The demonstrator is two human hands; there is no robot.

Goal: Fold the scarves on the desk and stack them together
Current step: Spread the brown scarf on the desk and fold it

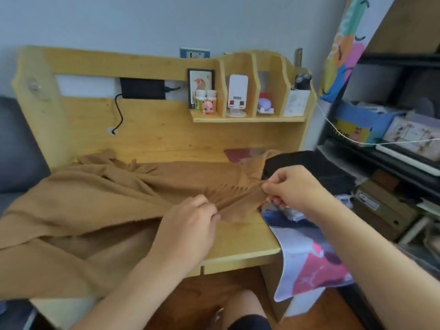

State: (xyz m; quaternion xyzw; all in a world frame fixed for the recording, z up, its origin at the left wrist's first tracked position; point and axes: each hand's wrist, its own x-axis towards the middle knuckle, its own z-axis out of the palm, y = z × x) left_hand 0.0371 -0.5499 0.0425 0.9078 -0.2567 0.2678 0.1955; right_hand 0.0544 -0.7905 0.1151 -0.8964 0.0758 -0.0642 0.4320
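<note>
A large tan fringed scarf [78,201] lies rumpled across the wooden desk [238,236] and hangs over its front left edge. My left hand [190,225] pinches the scarf's fringed end near the desk's front middle. My right hand [295,186] pinches the same fringed edge farther right, so the fringe is stretched between both hands. A black scarf [309,167] lies bunched at the desk's right end, behind my right hand. A patterned cloth in blue, pink and white [309,258] hangs off the desk's right front corner.
The desk's back panel carries a small shelf [247,119] with bottles, a pink toy, a phone stand and a shaver. A black cable [119,113] hangs at the back. A dark shelving unit [392,139] full of boxes stands to the right. My knee [242,306] is below the desk.
</note>
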